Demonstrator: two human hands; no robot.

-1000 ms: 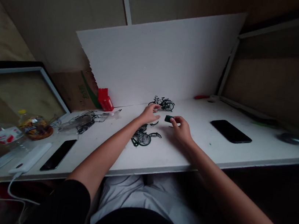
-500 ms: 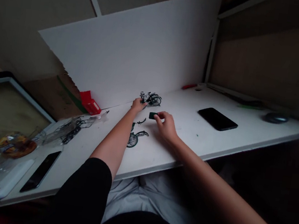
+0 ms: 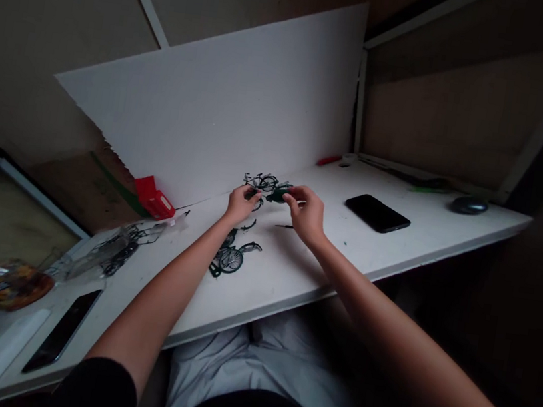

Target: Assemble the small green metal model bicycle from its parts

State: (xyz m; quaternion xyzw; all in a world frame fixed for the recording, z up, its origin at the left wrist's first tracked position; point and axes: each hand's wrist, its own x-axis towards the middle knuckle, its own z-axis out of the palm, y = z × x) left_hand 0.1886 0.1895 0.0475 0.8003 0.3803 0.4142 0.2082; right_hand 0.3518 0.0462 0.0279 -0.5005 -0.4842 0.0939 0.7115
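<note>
Your right hand (image 3: 309, 212) pinches a green piece (image 3: 278, 196) near the miniature bicycle (image 3: 268, 182), which careless contact could topple; whether your left hand (image 3: 239, 204) grips anything cannot be told.

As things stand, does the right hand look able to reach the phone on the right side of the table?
Probably yes: only tabletop shows between the right hand and the phone, though that hand seems to hold a dark green piece.

We see a dark green piece (image 3: 278, 195), a white counter (image 3: 265, 283), a red box (image 3: 153, 199), a black phone (image 3: 377, 214) and pale grey trousers (image 3: 218, 364).
</note>
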